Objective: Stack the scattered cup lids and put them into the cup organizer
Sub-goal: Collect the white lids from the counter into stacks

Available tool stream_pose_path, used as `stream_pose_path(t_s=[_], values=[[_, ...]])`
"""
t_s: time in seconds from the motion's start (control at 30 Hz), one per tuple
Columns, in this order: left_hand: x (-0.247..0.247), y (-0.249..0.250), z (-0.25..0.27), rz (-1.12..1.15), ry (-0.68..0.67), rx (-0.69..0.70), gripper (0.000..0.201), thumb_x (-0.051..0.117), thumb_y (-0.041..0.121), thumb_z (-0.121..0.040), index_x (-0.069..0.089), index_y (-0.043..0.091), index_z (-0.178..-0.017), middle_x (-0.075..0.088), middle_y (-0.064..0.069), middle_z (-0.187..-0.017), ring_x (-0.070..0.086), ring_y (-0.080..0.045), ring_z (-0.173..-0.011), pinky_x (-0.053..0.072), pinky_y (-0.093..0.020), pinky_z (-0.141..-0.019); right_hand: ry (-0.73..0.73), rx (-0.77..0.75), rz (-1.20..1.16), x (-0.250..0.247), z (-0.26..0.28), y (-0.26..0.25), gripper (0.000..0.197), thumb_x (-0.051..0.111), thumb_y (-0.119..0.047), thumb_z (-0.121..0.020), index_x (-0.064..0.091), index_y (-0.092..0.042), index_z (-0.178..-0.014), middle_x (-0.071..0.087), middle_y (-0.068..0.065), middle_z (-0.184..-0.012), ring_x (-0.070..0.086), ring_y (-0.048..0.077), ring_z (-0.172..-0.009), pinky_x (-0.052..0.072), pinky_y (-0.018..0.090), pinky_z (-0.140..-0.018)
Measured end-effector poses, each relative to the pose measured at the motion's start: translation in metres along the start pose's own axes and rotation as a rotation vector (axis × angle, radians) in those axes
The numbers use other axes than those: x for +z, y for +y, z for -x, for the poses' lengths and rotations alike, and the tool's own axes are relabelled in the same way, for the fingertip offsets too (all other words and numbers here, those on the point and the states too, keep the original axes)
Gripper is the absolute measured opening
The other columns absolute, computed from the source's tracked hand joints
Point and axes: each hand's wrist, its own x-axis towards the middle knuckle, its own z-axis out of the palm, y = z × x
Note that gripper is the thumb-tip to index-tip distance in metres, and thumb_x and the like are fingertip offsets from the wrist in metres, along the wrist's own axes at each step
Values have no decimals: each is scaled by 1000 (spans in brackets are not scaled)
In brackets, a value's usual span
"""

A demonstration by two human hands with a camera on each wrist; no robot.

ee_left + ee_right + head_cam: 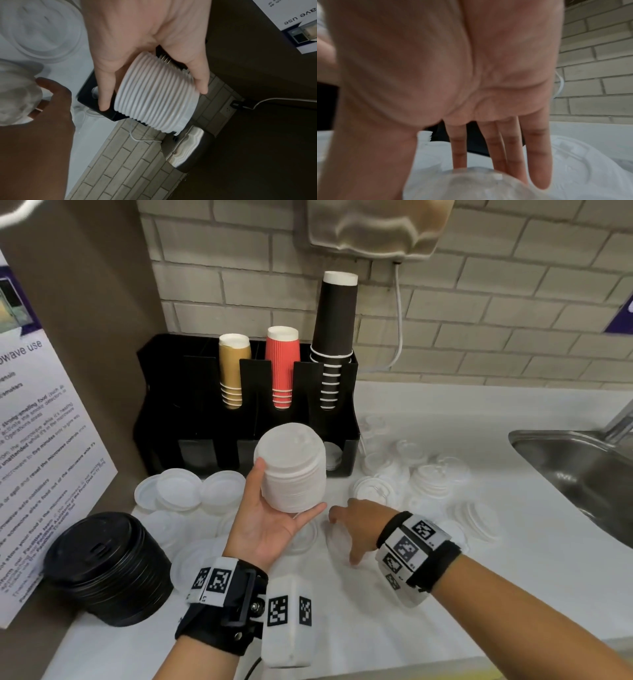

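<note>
Head view: left hand (270, 518) palm-up, thumb on one side + fingers on the other, curled round a tall stack of white lids (291, 467), held up off the counter (479, 594) just in front of the black cup organizer (164, 419). Stack looks like a short ribbed drum, many thin rims packed tight; top lid is domed w/ a faint raised sip spout. Left wrist view shows the same stack (156, 94) side-on: even white ridges, tilted, thumb and fingers pinching it across its width.

Right hand (356, 525) is palm-down low over the counter, fingers spread and reaching at a clear lid (337, 537) lying flat. Right wrist view: fingers (537, 155) straight, pointing down, tips at or near a blurry clear lid (471, 186); can't tell if they actually touch it.

Loose lids (431, 481), white and clear, lie scattered on the counter right of the organizer, some overlapping or in small piles; more white ones (178, 487) sit upside down in a row just in front of the organizer's left side. Stack of black lids (109, 566) stands at the counter's left edge.

Organizer holds upside-down cups in 3 upper slots: gold cups (233, 371), red cups (282, 364), black cups (334, 337). Lower right slot has a few white lids in it (332, 457). Steel sink (582, 474) at far right, brick wall (479, 320) behind
</note>
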Motion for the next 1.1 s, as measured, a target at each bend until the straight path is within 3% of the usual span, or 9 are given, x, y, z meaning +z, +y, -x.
stream_pose_path(t_s=[0.1,0.27,0.4,0.6,0.7,0.77,0.83,0.93,1.1], values=[[1,1,1,8,0,5,87,91,45,-50,58,25,-127,65,-12,-127,63,-35,-115,54,-59,-86,-16,-34,4,-1,0,0,82,81,-27,-73,33,-20,-139,44,12,-125,53,30,-109,47,37,-80],[2,5,1,13,-8,50,60,64,45,-78,54,21,-132,64,-11,-129,64,-31,-115,57,-48,-85,171,-122,-241,-18,14,17,70,77,-32,-74,37,-29,-132,48,3,-117,51,21,-102,48,32,-82],[4,10,1,-59,-21,73,60,58,47,-81,52,21,-135,63,-10,-130,62,-28,-117,58,-44,-86,340,-291,-577,-46,36,38,58,77,-16,-75,42,-25,-121,46,-14,-102,49,5,-92,43,11,-72],[5,7,1,-120,-66,8,66,59,45,-84,44,21,-144,58,-10,-137,59,-29,-121,58,-43,-84,650,-412,-1007,-75,62,49,45,71,-22,-72,46,-36,-107,51,2,-115,55,21,-104,50,39,-89],[7,0,-1,-147,-122,-36,91,86,41,-65,44,21,-143,56,-12,-140,58,-31,-123,58,-44,-84,730,-480,-996,-79,64,37,42,73,-21,-76,50,-34,-109,53,-1,-119,54,19,-106,52,40,-81],[7,-4,-3,-171,-176,-56,101,95,37,-52,46,24,-140,59,-12,-136,60,-31,-121,58,-43,-81,774,-491,-943,-80,63,33,40,74,-17,-80,53,-31,-111,54,-7,-119,54,7,-100,51,34,-77],[7,-7,-4,-182,-195,-72,101,97,34,-48,49,27,-137,61,-10,-133,61,-30,-119,59,-44,-82,795,-497,-891,-80,62,30,37,74,-14,-82,56,-29,-111,56,-9,-118,53,-4,-95,49,23,-72],[7,-9,-4,-212,-186,-92,93,95,31,-50,53,29,-133,62,-9,-132,63,-29,-117,59,-46,-82,789,-492,-838,-81,60,25,33,73,-11,-82,62,-24,-110,58,-8,-118,52,-5,-96,42,9,-73],[7,-11,-4,-247,-165,-115,77,84,30,-59,56,32,-130,64,-7,-130,65,-27,-113,59,-41,-76,765,-533,-741,-82,61,19,32,72,-5,-79,69,-19,-108,60,-9,-114,53,-3,-105,37,5,-79]])
